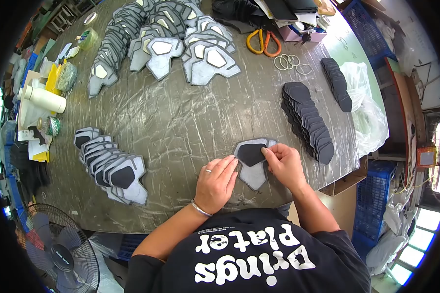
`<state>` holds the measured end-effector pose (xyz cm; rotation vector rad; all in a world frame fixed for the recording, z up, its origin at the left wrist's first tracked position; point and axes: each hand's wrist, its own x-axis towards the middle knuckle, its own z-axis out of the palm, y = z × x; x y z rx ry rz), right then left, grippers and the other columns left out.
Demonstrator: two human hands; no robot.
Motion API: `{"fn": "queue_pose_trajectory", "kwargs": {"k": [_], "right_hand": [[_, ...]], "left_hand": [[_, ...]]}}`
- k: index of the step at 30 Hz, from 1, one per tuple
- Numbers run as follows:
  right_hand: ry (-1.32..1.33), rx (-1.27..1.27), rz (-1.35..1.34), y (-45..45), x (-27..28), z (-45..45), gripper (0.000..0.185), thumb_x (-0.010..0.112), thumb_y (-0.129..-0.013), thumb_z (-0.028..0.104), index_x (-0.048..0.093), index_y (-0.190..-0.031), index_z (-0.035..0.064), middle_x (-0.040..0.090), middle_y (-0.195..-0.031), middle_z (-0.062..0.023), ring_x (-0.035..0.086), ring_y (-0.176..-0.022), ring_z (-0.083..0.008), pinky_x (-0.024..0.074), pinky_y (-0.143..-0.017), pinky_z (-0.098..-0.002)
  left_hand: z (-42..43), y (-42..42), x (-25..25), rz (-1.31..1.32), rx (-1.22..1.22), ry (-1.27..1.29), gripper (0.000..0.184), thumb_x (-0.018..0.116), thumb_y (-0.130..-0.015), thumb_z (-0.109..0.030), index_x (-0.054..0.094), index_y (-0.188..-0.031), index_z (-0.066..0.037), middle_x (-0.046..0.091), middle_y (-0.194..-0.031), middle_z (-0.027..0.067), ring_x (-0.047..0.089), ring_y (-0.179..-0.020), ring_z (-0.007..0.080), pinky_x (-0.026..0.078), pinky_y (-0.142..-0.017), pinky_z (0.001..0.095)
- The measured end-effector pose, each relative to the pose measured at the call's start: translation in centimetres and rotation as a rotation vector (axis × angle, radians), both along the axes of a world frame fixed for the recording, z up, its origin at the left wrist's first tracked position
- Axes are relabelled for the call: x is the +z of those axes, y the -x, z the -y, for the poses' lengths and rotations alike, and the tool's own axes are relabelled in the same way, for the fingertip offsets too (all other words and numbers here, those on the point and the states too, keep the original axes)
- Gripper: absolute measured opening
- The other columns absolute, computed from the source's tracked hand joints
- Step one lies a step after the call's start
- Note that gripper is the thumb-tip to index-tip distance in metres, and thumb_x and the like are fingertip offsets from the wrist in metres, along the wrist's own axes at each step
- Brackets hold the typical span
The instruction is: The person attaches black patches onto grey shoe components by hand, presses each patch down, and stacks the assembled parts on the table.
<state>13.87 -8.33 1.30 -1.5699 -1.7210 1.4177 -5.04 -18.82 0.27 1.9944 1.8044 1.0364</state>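
Note:
In front of me on the table lies a grey cut-out piece (pixel 253 177) with a dark edge. A black patch (pixel 252 154) covers its upper part. My right hand (pixel 282 163) pinches the patch's right corner between thumb and fingertips. Stretched fingers of my left hand (pixel 217 179), which wears a ring, rest at the left edge of the grey piece. To the left, a fanned row of grey pieces (pixel 113 166) bears black patches. On the right lies a long overlapping row of black patches (pixel 308 122), with a smaller row (pixel 336 84) beyond it.
Fanned stacks of grey pieces with pale centres (pixel 164 49) cover the far side. Orange-handled scissors (pixel 263 43) and several rubber bands (pixel 289 62) lie far right. A white bottle (pixel 45 99) is at the left edge. A fan (pixel 61 254) stands lower left, plastic bags (pixel 369 124) at right.

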Motion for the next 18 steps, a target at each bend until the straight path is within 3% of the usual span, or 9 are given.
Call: {"fn": "queue_pose_trajectory", "kwargs": {"k": [8,11,14,17,18], "right_hand": [[-0.067,-0.01,0.044,0.0,-0.7,0.0,0.025,0.068,-0.087,0.018,0.066,-0.077,-0.0042,0.06,-0.053,-0.0077,0.051,-0.045,-0.0076,0.0401,-0.046,-0.0272],[-0.064,0.034,0.038,-0.1,-0.7,0.0,0.022,0.066,-0.091,0.016,0.063,-0.079,-0.0031,0.058,-0.057,0.0017,0.049,-0.048,-0.0024,0.0356,-0.044,-0.0204],[-0.067,0.035,0.06,0.0,-0.3,0.1,0.022,0.066,-0.091,0.015,0.064,-0.079,-0.0035,0.058,-0.057,0.0012,0.049,-0.049,-0.0026,0.0362,-0.044,-0.0206],[-0.082,-0.01,0.067,0.1,-0.4,0.1,0.024,0.069,-0.085,0.019,0.067,-0.076,-0.003,0.061,-0.054,-0.0111,0.053,-0.045,-0.0125,0.0414,-0.046,-0.0299],[-0.094,0.016,0.093,0.1,-0.3,0.1,0.024,0.069,-0.087,0.018,0.066,-0.077,-0.0034,0.06,-0.055,-0.0077,0.052,-0.046,-0.0095,0.0402,-0.046,-0.0275]], "left_hand": [[-0.8,-0.6,0.5,-0.141,-0.094,-0.004,0.044,0.068,-0.08,-0.015,0.062,-0.122,-0.003,0.057,-0.131,0.0072,0.055,-0.108,0.0229,0.042,-0.088,0.0349],[-1.0,-1.0,0.3,-0.225,-0.082,0.026,0.047,0.069,-0.079,-0.02,0.061,-0.123,-0.002,0.056,-0.133,0.0073,0.052,-0.112,0.0226,0.041,-0.088,0.0351],[-0.7,-1.3,0.0,-0.287,-0.076,0.052,0.049,0.069,-0.079,-0.024,0.061,-0.123,-0.002,0.055,-0.135,0.0074,0.05,-0.115,0.0225,0.04,-0.089,0.035],[-0.6,-1.4,0.0,-0.338,-0.067,0.055,0.05,0.068,-0.08,-0.027,0.061,-0.123,-0.001,0.055,-0.135,0.0072,0.049,-0.116,0.0226,0.039,-0.09,0.0351],[-0.6,-1.5,0.0,-0.349,-0.067,0.061,0.051,0.068,-0.081,-0.028,0.06,-0.124,-0.002,0.055,-0.135,0.0072,0.049,-0.115,0.0227,0.038,-0.09,0.0353]]}}
